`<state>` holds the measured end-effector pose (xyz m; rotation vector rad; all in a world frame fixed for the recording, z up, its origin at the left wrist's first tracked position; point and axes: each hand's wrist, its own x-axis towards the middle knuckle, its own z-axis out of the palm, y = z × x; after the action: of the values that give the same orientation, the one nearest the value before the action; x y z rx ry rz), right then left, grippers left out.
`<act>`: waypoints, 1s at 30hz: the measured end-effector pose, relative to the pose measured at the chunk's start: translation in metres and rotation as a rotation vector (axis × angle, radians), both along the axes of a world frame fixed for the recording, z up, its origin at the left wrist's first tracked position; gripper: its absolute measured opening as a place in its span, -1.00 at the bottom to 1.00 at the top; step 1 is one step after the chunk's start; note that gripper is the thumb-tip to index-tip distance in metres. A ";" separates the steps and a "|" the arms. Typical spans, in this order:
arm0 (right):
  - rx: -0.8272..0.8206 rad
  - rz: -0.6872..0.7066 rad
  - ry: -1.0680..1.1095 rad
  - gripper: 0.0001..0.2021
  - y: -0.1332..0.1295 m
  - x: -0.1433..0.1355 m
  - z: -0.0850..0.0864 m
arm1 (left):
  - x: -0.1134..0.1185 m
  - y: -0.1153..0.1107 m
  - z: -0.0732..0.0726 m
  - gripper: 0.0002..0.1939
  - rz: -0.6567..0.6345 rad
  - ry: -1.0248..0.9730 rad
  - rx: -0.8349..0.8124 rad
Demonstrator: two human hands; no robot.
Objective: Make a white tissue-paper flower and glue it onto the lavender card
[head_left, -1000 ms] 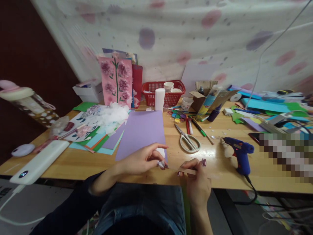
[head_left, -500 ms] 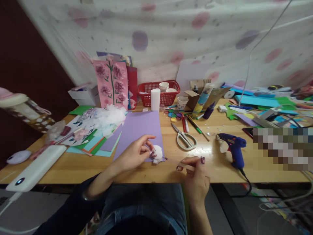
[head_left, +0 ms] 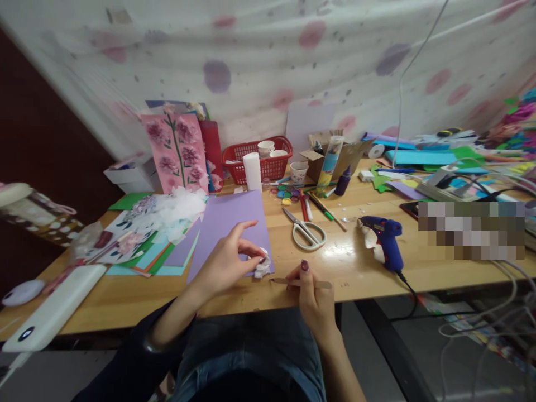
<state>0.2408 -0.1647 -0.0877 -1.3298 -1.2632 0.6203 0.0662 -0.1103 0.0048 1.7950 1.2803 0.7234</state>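
Note:
My left hand [head_left: 228,257] rests over the lower right corner of a purple sheet [head_left: 234,215]. Its thumb and a bent finger pinch a crumpled white paper piece [head_left: 262,269], while the index finger stretches out above. In my right hand [head_left: 316,296] is a thin wooden stick [head_left: 288,282], gripped between thumb and fingers. The stick's dark tip points left, just below the white paper and apart from it. What part of the paper lies under the left thumb is hidden.
Scissors [head_left: 307,231] lie beyond my right hand, and a blue glue gun [head_left: 388,237] with a cord sits to the right. A red basket [head_left: 234,169], paint pots [head_left: 287,194] and a purple bottle [head_left: 343,181] stand behind. Coloured papers [head_left: 176,257] and a white power bank [head_left: 58,304] are left.
My right hand has drawn the stick closer to the table's front edge, and its tip is now clear of the white paper. The left hand stays at the paper. The view has shifted slightly right.

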 end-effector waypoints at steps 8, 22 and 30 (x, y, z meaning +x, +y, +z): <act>0.056 -0.132 0.077 -0.43 -0.001 0.000 -0.005 | 0.020 0.018 0.000 -0.16 -0.181 0.265 0.038; 0.085 -0.099 -0.031 -0.48 0.002 0.002 -0.001 | 0.035 0.053 -0.008 -0.12 -0.672 0.466 0.241; 0.061 -0.139 -0.030 -0.50 0.001 0.000 -0.002 | 0.033 0.051 -0.007 -0.12 -0.651 0.507 0.242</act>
<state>0.2408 -0.1634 -0.0895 -1.3676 -1.1930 0.4619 0.0996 -0.0590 -0.0024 2.5144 0.8209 0.0510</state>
